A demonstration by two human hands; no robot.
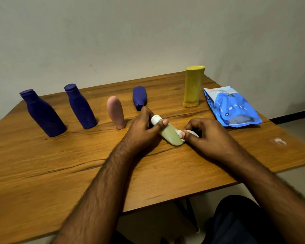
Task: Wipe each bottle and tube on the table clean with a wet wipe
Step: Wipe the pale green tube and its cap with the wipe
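A small pale-green bottle (170, 133) with a white cap lies tilted over the middle of the wooden table (42, 164). My left hand (143, 128) grips it near the cap, thumb across the neck. Pinched in my right hand (204, 132), a crumpled white wet wipe (184, 133) presses against the bottle's lower side. Behind stand two dark blue bottles (42, 114) (80, 106), a pink tube (116, 112), a smaller blue bottle (139, 97) standing on its cap, and a yellow tube (193, 86).
A blue wet-wipe pack (231, 107) lies at the table's right rear. A pale smudge (278, 141) marks the wood near the right edge. The wall stands right behind the table. My dark-clothed legs show below the front edge.
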